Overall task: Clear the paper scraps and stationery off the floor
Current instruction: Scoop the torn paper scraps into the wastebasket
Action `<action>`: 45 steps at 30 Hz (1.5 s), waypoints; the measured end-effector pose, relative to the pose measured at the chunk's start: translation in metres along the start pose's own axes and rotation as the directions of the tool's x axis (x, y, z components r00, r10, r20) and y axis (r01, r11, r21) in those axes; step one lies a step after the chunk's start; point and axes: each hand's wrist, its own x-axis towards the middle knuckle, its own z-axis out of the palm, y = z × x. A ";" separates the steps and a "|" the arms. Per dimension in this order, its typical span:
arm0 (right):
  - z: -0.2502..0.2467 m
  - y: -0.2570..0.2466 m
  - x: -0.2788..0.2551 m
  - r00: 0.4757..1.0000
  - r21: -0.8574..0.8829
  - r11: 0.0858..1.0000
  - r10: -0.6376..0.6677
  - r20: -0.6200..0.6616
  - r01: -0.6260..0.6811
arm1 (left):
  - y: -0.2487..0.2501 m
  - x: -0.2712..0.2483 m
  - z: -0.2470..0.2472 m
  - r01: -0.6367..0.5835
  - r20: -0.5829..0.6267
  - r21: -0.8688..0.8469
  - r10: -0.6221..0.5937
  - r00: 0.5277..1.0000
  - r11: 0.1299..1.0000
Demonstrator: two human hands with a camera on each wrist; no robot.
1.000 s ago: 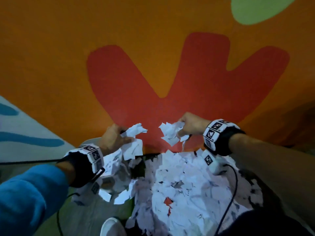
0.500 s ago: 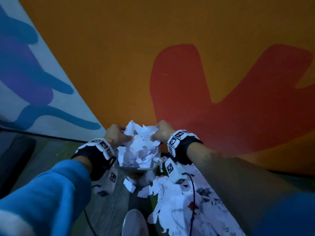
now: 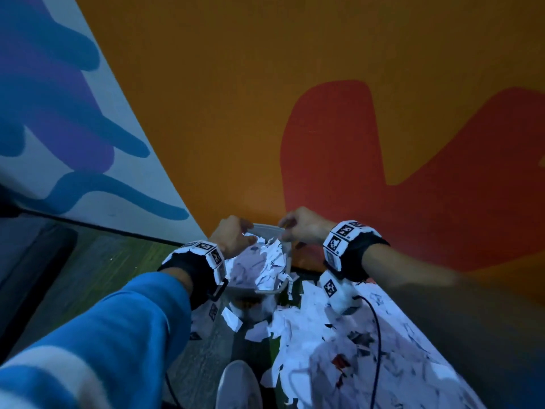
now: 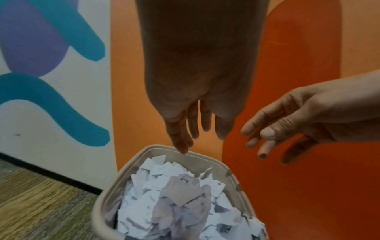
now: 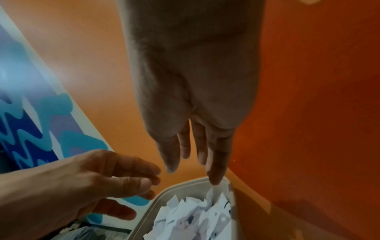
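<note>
Hovering over the bin (image 3: 267, 228), the left hand (image 3: 233, 239) and right hand (image 3: 303, 228) hang apart, fingers loosely spread, holding nothing; scraps (image 3: 265, 261) fill it, more at 5 o'clock.

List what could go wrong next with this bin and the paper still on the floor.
1. The beige plastic bin is heaped with white paper scraps up to its rim; another handful may spill over.
2. Torn scraps still cover the floor beside the white shoe; a step there could slip or scatter them.
3. The black cable trails over that pile and might snag when the open left hand and right hand scoop again.
</note>
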 end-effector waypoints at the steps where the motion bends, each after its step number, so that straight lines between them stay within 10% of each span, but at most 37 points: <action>1: -0.007 0.002 -0.007 1.000 -0.003 1.000 -0.009 0.005 0.009 | 0.009 0.000 0.002 -0.029 -0.003 -0.006 0.029 1.000 1.000; 25: -0.108 0.279 -0.076 0.945 0.206 0.923 0.312 0.100 -0.326 | 0.191 0.071 0.223 -0.182 0.367 -0.081 0.199 0.909 0.980; 34: -0.067 0.385 -0.072 0.878 -0.192 0.878 0.464 0.121 -0.438 | 0.190 0.113 0.304 -0.187 0.435 -0.002 0.169 0.884 0.982; 45: -0.015 0.465 -0.049 0.875 -0.304 0.855 0.471 0.116 -0.420 | 0.145 0.108 0.409 -0.362 0.745 0.056 0.203 0.636 0.930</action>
